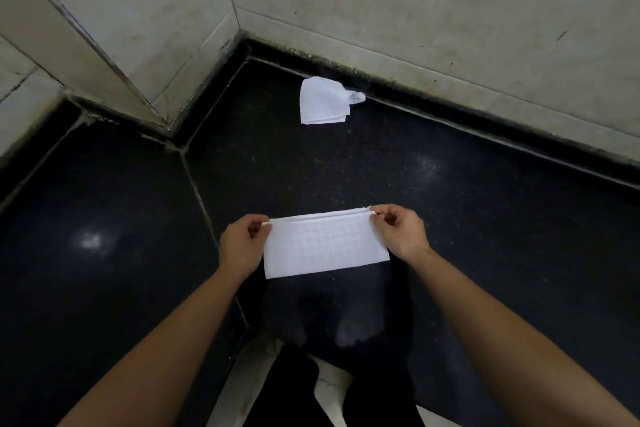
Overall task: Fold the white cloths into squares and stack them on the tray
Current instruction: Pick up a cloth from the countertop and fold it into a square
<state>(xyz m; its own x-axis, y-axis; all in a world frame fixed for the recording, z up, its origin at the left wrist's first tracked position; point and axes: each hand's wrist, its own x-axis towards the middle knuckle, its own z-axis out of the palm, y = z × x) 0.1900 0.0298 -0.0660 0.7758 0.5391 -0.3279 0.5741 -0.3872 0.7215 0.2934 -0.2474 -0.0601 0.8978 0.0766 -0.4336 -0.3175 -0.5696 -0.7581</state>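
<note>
As arms reach forward, left hand (pixel 242 243), right hand (pixel 401 230), pinching folded cloth (pixel 325 243) corners.

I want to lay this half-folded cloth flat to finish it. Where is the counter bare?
Bare dark counter lies right of the right hand, out to the wall; more lies left of the left hand, past the seam. Between the held cloth and the crumpled cloth near the back wall is also free. No tray shows.
</note>
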